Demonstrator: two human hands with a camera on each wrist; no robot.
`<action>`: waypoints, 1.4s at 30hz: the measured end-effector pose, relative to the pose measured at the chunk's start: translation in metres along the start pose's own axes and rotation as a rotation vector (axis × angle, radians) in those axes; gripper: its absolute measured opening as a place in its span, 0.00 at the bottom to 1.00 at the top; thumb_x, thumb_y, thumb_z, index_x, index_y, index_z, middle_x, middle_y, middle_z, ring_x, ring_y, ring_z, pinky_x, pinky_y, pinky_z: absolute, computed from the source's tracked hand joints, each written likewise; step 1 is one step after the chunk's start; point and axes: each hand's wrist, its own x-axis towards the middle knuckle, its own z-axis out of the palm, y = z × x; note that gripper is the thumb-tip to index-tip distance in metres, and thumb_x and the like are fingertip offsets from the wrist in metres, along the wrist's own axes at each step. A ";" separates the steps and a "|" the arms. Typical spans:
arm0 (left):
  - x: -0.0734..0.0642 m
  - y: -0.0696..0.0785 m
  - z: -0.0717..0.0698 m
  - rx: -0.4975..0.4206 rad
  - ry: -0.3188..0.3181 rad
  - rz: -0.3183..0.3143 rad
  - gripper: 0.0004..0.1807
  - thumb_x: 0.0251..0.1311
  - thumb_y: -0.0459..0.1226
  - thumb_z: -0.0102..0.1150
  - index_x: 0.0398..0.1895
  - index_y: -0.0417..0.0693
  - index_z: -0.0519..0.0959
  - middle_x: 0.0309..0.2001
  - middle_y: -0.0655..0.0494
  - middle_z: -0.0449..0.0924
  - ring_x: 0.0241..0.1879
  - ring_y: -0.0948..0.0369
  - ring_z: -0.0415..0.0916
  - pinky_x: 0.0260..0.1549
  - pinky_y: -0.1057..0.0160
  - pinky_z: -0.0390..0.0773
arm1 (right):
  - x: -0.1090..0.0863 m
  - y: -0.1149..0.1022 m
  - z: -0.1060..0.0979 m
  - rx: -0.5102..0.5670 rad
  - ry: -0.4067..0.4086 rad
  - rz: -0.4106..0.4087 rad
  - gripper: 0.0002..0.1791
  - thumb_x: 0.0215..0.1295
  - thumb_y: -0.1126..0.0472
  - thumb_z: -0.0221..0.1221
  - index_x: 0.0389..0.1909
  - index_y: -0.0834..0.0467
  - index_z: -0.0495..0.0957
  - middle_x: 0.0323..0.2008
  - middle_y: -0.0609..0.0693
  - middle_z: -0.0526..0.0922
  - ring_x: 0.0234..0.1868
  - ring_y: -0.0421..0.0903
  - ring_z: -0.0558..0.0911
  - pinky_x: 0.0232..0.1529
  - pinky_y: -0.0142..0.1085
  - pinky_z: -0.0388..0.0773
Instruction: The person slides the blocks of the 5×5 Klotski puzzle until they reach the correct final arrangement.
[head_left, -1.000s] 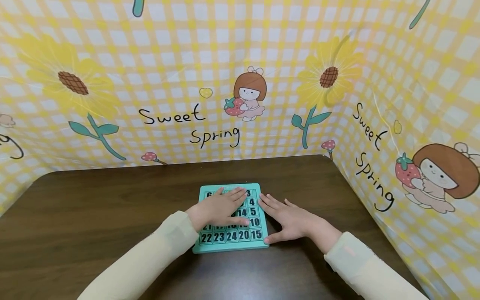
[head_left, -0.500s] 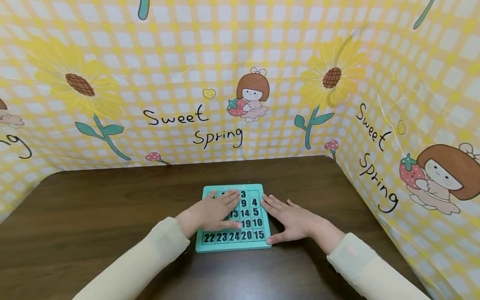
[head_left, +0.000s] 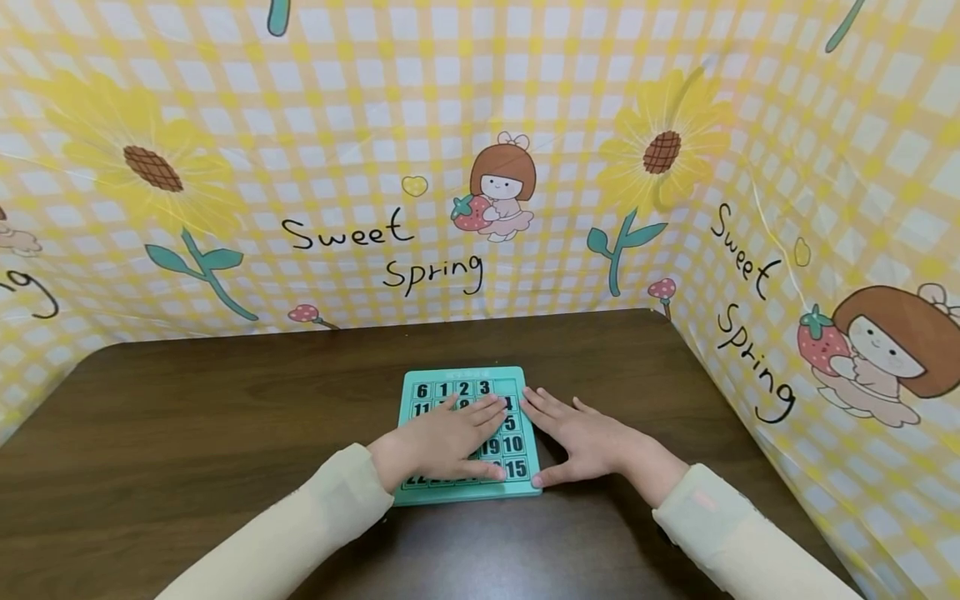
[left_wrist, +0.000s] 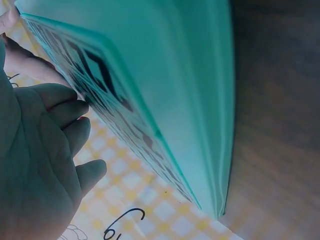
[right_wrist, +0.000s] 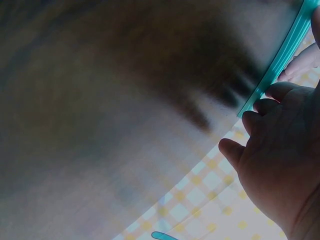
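Observation:
A turquoise sliding number puzzle (head_left: 465, 497) lies flat on the dark wooden table, with black numerals on its tiles. At its far right corner is a vacant slot (head_left: 507, 387), right of the tile marked 3 (head_left: 484, 388). My left hand (head_left: 447, 437) is spread palm down over the middle rows and hides many tiles; its fingertips are at the right-hand columns. My right hand (head_left: 588, 442) rests at the puzzle's right side, fingers straight, with fingertips and thumb against the frame. In the left wrist view, the fingers (left_wrist: 75, 120) reach toward the tile face.
The brown table (head_left: 225, 417) extends on both sides of the puzzle. Yellow checked cloth (head_left: 337, 125) printed with flowers and girls hangs behind the table and along its right side.
The tile marked 3 has slid left, and the vacant slot shows at the far right corner. My left hand moved left, then back right and slightly nearer, uncovering the top row. The right hand stays put.

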 end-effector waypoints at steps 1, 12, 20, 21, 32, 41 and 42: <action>0.001 -0.001 0.000 -0.003 -0.002 -0.003 0.49 0.66 0.70 0.37 0.80 0.50 0.47 0.81 0.57 0.39 0.81 0.59 0.36 0.76 0.40 0.46 | 0.000 0.000 0.000 -0.001 -0.001 0.000 0.59 0.59 0.27 0.58 0.80 0.52 0.41 0.81 0.48 0.37 0.81 0.51 0.42 0.75 0.64 0.46; 0.015 -0.014 -0.002 -0.090 -0.021 -0.057 0.49 0.66 0.70 0.36 0.81 0.52 0.46 0.82 0.59 0.38 0.81 0.59 0.35 0.77 0.42 0.42 | 0.000 0.000 0.000 0.004 -0.004 0.003 0.59 0.59 0.27 0.58 0.80 0.51 0.41 0.81 0.48 0.37 0.81 0.50 0.42 0.75 0.64 0.45; 0.021 -0.018 -0.004 -0.057 -0.020 -0.088 0.50 0.64 0.72 0.34 0.81 0.53 0.45 0.82 0.59 0.37 0.81 0.59 0.34 0.77 0.42 0.42 | 0.001 0.001 0.002 -0.010 0.000 0.008 0.59 0.59 0.26 0.57 0.81 0.50 0.40 0.81 0.47 0.36 0.81 0.49 0.42 0.75 0.64 0.45; 0.020 -0.019 -0.003 -0.053 -0.020 -0.088 0.50 0.64 0.72 0.34 0.81 0.53 0.45 0.82 0.59 0.37 0.81 0.59 0.34 0.77 0.42 0.42 | 0.001 0.001 0.002 -0.012 0.000 0.007 0.59 0.59 0.26 0.57 0.81 0.50 0.40 0.81 0.47 0.36 0.81 0.49 0.42 0.75 0.64 0.45; -0.002 -0.004 -0.003 -0.006 -0.005 -0.015 0.50 0.65 0.71 0.34 0.81 0.51 0.45 0.82 0.58 0.37 0.81 0.59 0.34 0.76 0.40 0.44 | 0.000 0.000 0.001 -0.003 0.005 0.004 0.59 0.59 0.27 0.58 0.80 0.51 0.41 0.81 0.48 0.37 0.81 0.50 0.42 0.75 0.64 0.46; -0.012 0.013 0.003 0.031 -0.024 0.033 0.50 0.65 0.71 0.33 0.81 0.51 0.47 0.81 0.58 0.39 0.81 0.61 0.37 0.76 0.41 0.47 | -0.001 -0.001 0.001 0.003 0.005 -0.002 0.58 0.60 0.28 0.59 0.80 0.52 0.42 0.81 0.48 0.38 0.81 0.50 0.42 0.74 0.64 0.45; -0.012 0.013 0.003 0.032 -0.026 0.033 0.50 0.65 0.71 0.33 0.80 0.51 0.47 0.81 0.58 0.39 0.81 0.61 0.37 0.76 0.41 0.47 | -0.001 -0.001 0.001 0.003 0.005 -0.003 0.58 0.60 0.28 0.59 0.80 0.52 0.42 0.81 0.48 0.38 0.81 0.51 0.42 0.74 0.65 0.45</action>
